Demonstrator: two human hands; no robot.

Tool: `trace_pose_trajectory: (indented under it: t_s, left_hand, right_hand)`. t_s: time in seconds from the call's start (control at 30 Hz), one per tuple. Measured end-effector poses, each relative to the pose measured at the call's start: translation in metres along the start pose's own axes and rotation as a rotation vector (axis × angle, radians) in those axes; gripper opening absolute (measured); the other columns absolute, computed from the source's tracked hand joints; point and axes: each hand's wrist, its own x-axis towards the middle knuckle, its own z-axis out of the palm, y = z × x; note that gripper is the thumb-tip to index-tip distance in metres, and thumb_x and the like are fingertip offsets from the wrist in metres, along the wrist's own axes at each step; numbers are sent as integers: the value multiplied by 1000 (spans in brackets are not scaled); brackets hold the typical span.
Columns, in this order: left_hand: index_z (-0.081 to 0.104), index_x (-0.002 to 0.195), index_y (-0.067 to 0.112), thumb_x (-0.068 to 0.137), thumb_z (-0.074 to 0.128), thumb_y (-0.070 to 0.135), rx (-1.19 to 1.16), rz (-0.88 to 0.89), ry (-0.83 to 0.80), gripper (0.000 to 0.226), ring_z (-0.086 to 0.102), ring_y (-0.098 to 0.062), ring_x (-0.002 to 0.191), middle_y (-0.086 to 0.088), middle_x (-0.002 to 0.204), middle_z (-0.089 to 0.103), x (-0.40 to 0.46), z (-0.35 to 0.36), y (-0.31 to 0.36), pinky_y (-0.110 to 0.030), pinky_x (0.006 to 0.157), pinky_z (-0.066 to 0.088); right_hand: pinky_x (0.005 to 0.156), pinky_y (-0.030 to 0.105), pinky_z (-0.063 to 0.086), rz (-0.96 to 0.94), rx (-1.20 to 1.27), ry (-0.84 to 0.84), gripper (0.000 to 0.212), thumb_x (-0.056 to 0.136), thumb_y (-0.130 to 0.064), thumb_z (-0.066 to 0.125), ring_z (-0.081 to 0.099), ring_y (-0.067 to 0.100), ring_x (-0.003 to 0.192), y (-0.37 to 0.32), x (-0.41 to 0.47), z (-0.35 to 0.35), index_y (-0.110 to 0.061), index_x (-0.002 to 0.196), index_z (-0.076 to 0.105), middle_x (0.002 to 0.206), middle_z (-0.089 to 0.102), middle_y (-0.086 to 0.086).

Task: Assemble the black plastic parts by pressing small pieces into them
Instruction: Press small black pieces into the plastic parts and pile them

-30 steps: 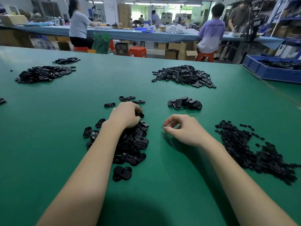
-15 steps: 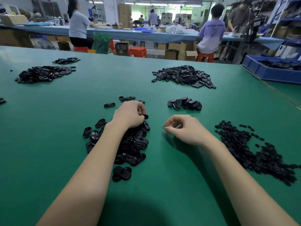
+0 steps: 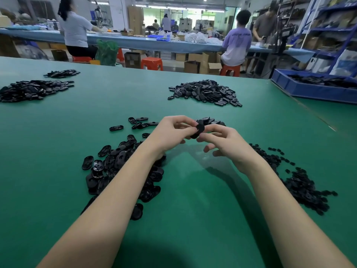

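My left hand and my right hand meet above the green table, both pinching one black oval plastic part between fingertips. A pile of black oval parts lies under my left forearm. A heap of small black pieces spreads to the right of my right arm. A small cluster of black parts sits just behind my hands, partly hidden by them.
A larger pile of black parts lies further back, and two more piles at far left. A blue bin with black parts stands at the right edge. Several people work at a long bench behind.
My left hand lifted off the near pile with a black part and moved right. My right hand rose from the table and came in to meet it.
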Motion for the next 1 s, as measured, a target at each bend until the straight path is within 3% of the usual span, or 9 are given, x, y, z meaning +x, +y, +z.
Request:
trace_pose_trajectory:
  t_s: [0.13, 0.27, 0.47, 0.57, 0.67, 0.83, 0.93, 1.0]
  left_hand:
    - [70, 97, 15, 91, 72, 13, -218, -52, 6, 7, 70, -11, 75, -6, 89, 77, -3, 21, -1, -20, 68, 56]
    - [73, 94, 17, 92, 69, 7, -281, -45, -12, 10, 69, -10, 77, -2, 88, 75, -3, 37, -1, -19, 68, 56]
    - [72, 92, 17, 100, 61, 27, -412, -156, -86, 17, 71, -15, 76, 7, 77, 73, -4, 48, 2, -22, 69, 58]
    - [68, 103, 11, 98, 64, 17, -431, -168, -33, 9, 70, -14, 72, -4, 81, 73, -6, 51, 0, -20, 68, 58]
    - [66, 110, 7, 95, 64, 5, -448, -150, -8, 15, 68, -17, 69, -12, 83, 72, -8, 55, -1, -19, 68, 58]
    - [66, 103, 10, 94, 64, 2, -460, -165, -2, 12, 69, -15, 65, -5, 73, 75, -10, 59, -3, -19, 68, 58]
    - [67, 100, 12, 94, 63, 0, -436, -162, -15, 13, 67, -13, 62, 0, 67, 73, -11, 59, -4, -18, 68, 59]
    - [67, 103, 11, 93, 63, -1, -419, -174, -19, 16, 67, -14, 63, 0, 69, 74, -11, 60, -5, -18, 68, 59]
  right_hand:
    - [69, 25, 48, 21, 22, -1, 9, 92, -33, 76, 69, 7, 70, -1, -4, -18, -27, 98, 72, 96, 79, -10]
    - [57, 14, 49, -6, 7, 50, 13, 88, -33, 80, 71, 9, 71, 0, -5, -26, -25, 91, 71, 88, 78, -8]
    - [53, 14, 46, -54, -79, 100, 13, 88, -21, 81, 67, 11, 65, 4, -2, -33, -21, 86, 68, 77, 73, -5]
    - [54, 14, 46, -40, -117, 59, 9, 89, -20, 80, 63, 9, 62, 4, -4, -37, -20, 91, 71, 76, 73, -7]
    - [55, 16, 45, -32, -148, 25, 7, 91, -17, 77, 60, 7, 60, 2, -6, -39, -17, 96, 72, 76, 73, -7]
    - [63, 24, 49, 80, -382, 159, 8, 92, -26, 66, 66, 5, 64, -3, -8, -59, -28, 95, 73, 86, 78, -11]
    - [85, 34, 56, 189, -632, 272, 14, 90, -28, 61, 70, 13, 91, 2, -8, -74, -32, 92, 75, 94, 76, -12]
    - [90, 36, 54, 280, -750, 291, 15, 89, -27, 63, 66, 21, 101, 8, -8, -76, -34, 94, 76, 104, 74, -6]
